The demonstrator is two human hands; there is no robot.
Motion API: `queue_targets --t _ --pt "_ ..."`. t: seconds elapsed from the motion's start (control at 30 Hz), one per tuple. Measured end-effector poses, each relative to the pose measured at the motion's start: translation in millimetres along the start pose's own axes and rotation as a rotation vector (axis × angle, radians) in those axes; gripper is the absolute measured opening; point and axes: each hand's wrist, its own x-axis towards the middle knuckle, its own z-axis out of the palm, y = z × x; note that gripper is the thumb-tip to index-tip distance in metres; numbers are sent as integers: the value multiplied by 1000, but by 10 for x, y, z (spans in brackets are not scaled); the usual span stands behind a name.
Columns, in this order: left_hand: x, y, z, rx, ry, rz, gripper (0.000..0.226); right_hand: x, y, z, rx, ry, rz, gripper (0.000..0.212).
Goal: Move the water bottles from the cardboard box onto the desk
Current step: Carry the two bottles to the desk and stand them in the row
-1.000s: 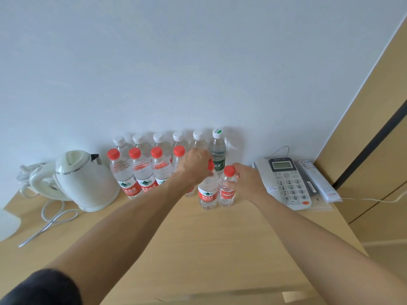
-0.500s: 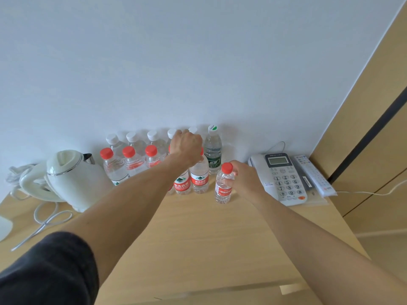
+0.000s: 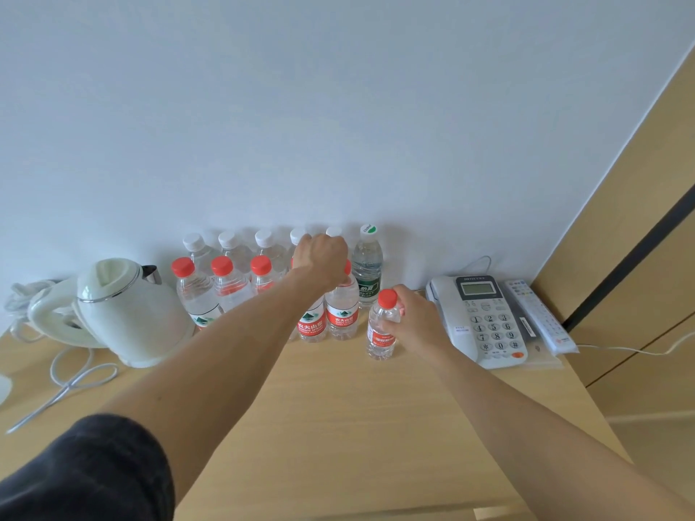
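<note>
Two rows of clear water bottles stand against the wall on the wooden desk (image 3: 338,426): white-capped ones behind, red-capped ones (image 3: 195,291) in front. My left hand (image 3: 321,259) grips the top of a red-labelled bottle (image 3: 341,312) standing at the right end of the front row. My right hand (image 3: 411,317) holds a smaller red-capped bottle (image 3: 381,329) upright on the desk, a little in front of the row and apart from it. A green-labelled bottle (image 3: 368,265) ends the back row. The cardboard box is out of view.
A white electric kettle (image 3: 124,314) with its cord stands at the left. Scissors (image 3: 64,389) lie in front of it. A desk phone (image 3: 485,319) and a remote control (image 3: 539,315) sit at the right, beside a wooden cabinet panel (image 3: 620,238).
My left hand carried its bottle back and set it into the front row. My right hand drew the small bottle slightly forward and apart from it. The view shifted a little.
</note>
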Motion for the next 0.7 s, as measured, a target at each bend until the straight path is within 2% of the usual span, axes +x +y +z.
queue_targets --t 0.23,0.7 --pt "-5 -12 -61 17 -19 30 38 137 -19 -17 39 12 4 36" --pt "-63 17 -28 -38 -19 -12 34 402 -92 0 106 -29 88 41"
